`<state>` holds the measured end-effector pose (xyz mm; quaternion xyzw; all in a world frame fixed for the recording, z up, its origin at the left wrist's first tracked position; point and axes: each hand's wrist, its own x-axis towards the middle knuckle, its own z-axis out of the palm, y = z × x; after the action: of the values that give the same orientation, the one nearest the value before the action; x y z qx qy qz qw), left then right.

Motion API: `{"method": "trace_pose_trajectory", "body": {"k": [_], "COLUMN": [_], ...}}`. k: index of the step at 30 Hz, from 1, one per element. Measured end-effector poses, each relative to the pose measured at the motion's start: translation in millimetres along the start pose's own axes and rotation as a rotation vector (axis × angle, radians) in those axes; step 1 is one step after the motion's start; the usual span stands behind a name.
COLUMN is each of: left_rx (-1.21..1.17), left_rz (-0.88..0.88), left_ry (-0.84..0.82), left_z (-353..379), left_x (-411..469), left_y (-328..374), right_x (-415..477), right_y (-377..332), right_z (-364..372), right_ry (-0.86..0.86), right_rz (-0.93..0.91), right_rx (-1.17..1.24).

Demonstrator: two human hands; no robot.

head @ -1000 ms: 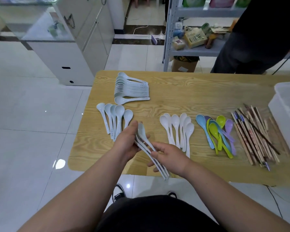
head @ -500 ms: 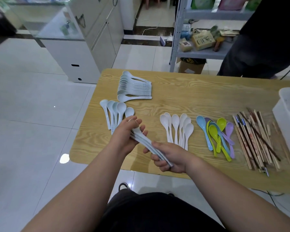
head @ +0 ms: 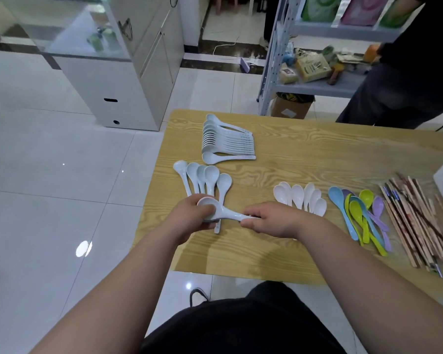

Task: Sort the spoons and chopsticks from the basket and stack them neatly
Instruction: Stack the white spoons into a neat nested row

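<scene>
Swung level, spoon bundle (head: pixel 229 214) now crosses fanned spoons (head: pixel 211 175), near white spoons (head: pixel 297 196).

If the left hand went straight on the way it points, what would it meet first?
Likely the fan of pale blue spoons lying on the table just beyond the left hand, which grips the held spoon stack by its bowls. Its height above them is unclear.

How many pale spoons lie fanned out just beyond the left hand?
5 spoons, bowls side by side near the left edge of the table, handles running under the left hand. The hand may hide more.
</scene>
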<state>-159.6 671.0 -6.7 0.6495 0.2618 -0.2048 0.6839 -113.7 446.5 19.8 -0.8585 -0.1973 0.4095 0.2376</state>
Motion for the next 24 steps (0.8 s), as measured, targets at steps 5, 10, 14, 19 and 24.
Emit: {"method": "trace_pose_trajectory", "body": {"k": [5,10,14,19,24], "left_rx": [0.155,0.413,0.490,0.535,0.578], "left_rz": [0.103,0.185,0.221,0.245,0.318], "left_ry": [-0.027,-0.023,0.001,0.091,0.163], "left_z": [-27,-30,-21,-16,-17], "left_x": [10,31,58,95,142], "left_y": [0,7,21,39,68], "right_x": [24,41,62,95,141], "right_y": [-8,-3,9,26,37], "right_z": [9,6,-11,-44,-80], "right_ry": [0.103,0.166,0.209,0.248,0.334], "right_rz": [-0.001,-0.009,-0.022,-0.053,-0.084], "right_rx": [-0.112,-0.239,-0.195,-0.135,-0.158]}}
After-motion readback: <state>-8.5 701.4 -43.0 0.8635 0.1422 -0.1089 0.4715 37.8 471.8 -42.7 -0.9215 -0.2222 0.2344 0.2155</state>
